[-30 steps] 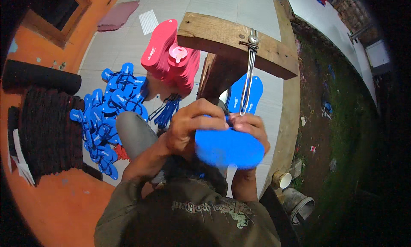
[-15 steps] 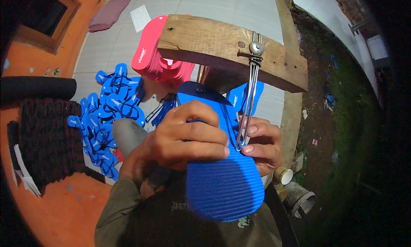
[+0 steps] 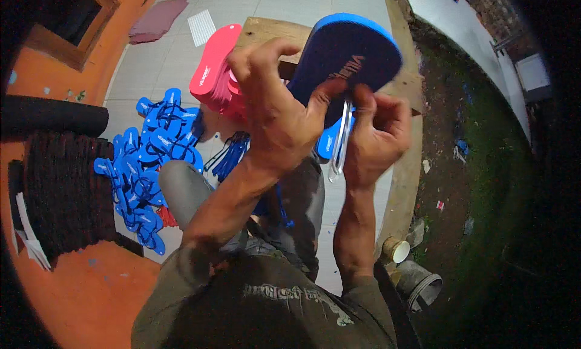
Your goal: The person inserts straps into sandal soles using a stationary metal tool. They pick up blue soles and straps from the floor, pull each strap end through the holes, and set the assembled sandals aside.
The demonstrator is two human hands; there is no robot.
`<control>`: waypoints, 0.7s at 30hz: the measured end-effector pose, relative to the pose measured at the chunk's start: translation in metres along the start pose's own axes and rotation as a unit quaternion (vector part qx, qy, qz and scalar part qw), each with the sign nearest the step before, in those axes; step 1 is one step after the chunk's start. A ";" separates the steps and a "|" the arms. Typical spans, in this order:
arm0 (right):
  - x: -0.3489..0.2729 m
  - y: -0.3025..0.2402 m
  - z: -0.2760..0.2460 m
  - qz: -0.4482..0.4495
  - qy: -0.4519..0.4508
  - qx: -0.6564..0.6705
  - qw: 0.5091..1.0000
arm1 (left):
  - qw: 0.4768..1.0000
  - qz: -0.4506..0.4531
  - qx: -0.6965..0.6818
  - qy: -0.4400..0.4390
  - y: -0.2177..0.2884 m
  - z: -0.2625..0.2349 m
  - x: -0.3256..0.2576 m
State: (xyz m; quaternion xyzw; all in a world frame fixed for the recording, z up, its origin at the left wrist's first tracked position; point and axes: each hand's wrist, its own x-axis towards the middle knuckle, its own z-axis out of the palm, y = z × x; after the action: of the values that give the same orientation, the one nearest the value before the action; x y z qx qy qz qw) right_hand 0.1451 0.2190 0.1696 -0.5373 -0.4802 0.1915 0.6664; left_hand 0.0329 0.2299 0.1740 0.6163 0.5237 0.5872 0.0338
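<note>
Hands gripping blue sole edge

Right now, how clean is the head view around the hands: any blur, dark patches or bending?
Head view: the left hand and blue sandal sole sit close to the lens and look slightly soft; the right hand is sharper. The right side falls into near darkness. Fisheye bends the wooden plank and blackens the corners.

Blue sole lifted from low before the chest to above the fingers, turned from ribbed face to dark printed face, left hand now gripping its edge, right hand raised beneath it, metal tool now dangling between both hands
</note>
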 end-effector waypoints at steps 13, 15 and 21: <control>-0.143 0.074 -0.017 0.119 -0.253 -0.085 0.956 | 0.883 -0.325 -0.238 -0.239 -0.083 -0.031 -0.132; -0.155 0.070 -0.028 0.145 -0.242 -0.089 0.955 | 0.919 -0.248 -0.142 -0.271 -0.069 -0.036 -0.139; -0.160 0.063 -0.089 0.122 -0.282 -0.120 0.944 | 0.812 -0.378 -0.338 -0.289 -0.058 -0.067 -0.163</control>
State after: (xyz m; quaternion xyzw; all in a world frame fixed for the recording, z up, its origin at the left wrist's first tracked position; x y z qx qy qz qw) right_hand 0.1619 0.0701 0.0471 -0.5914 -0.5988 0.3558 0.4064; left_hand -0.0142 0.1053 0.0445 0.4605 0.4499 0.4627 0.6094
